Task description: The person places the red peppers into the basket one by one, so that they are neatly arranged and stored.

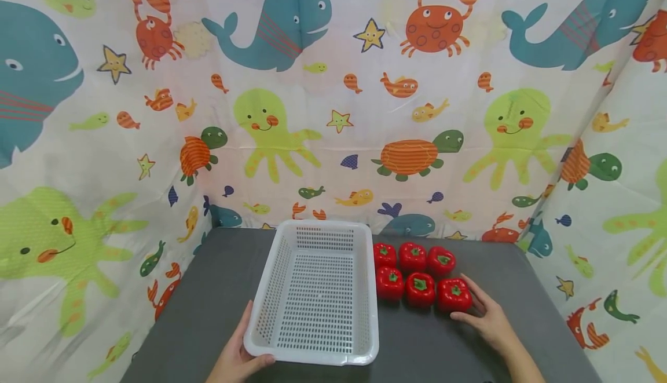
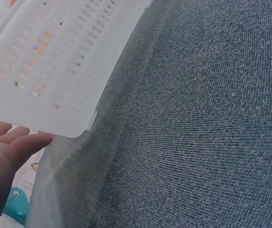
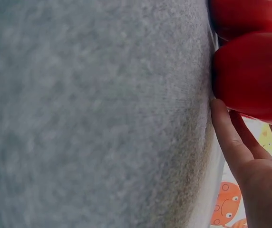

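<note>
A white perforated plastic basket [image 1: 315, 358] lies on the dark grey table. My left hand [image 1: 237, 351] holds its near left corner, thumb along the front rim and fingers at the left side. In the left wrist view, the left fingers [image 2: 34, 142] are at the basket's corner [image 2: 64, 121]. Right of the basket, shiny red bell peppers with green stems stand in two rows. My right hand [image 1: 490, 319] holds the near-row end bell pepper [image 1: 454, 295] between thumb and fingers. Up close, this pepper [image 3: 250, 76] lies between that thumb and the fingers [image 3: 231, 137].
Other red bell peppers [image 1: 420, 289] stand between the held one and the basket, close together. The grey table [image 1: 417, 348] extends in front of them and to both sides. A curtain [image 1: 333, 157] printed with sea animals encloses the back and sides.
</note>
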Demonstrator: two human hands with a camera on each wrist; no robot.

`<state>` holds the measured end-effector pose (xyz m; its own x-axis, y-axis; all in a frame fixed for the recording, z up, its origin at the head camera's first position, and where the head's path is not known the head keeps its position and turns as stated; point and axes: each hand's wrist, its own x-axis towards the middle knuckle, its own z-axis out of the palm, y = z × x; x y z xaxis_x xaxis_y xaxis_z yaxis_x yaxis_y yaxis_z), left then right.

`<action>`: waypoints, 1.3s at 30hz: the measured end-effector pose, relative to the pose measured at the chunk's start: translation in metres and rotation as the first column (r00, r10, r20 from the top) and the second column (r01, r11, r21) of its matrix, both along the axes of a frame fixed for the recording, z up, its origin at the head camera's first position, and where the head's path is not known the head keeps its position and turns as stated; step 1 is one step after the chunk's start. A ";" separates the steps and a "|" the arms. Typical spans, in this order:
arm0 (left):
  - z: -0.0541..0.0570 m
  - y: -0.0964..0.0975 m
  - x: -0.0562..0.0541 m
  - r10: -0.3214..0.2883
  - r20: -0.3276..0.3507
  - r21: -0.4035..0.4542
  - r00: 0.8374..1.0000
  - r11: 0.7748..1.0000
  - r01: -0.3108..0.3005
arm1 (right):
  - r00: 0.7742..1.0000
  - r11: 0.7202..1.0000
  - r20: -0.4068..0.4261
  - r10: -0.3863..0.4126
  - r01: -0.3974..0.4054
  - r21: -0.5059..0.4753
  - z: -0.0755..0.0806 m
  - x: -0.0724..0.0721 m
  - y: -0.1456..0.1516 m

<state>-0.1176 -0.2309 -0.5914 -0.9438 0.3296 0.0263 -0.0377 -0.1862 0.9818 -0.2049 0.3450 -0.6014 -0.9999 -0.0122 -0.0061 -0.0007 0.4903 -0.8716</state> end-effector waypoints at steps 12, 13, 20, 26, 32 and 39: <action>0.000 0.002 0.000 0.008 0.017 0.013 1.000 1.000 -0.008 | 0.997 0.996 0.002 -0.079 0.079 0.037 0.008 0.005 0.002; 0.000 0.001 -0.001 0.000 0.007 0.019 1.000 1.000 0.000 | 0.996 0.995 0.004 -0.086 0.086 0.044 0.010 0.005 0.002; -0.004 -0.002 -0.002 -0.024 -0.027 0.046 0.999 0.999 0.025 | 0.990 0.990 0.030 -0.136 0.135 0.049 0.022 0.012 0.003; -0.003 -0.004 -0.001 -0.011 -0.001 0.036 1.000 0.999 0.011 | 0.990 0.991 0.038 -0.133 0.132 0.039 0.036 0.018 -0.002; 0.002 -0.003 0.000 0.015 0.060 0.010 0.998 1.000 -0.016 | 0.987 0.987 0.056 -0.152 0.150 0.051 0.058 0.026 -0.015; 0.004 0.002 0.000 0.045 0.083 -0.004 0.996 0.999 -0.045 | 0.983 0.979 0.060 -0.172 0.164 0.120 0.085 0.038 -0.028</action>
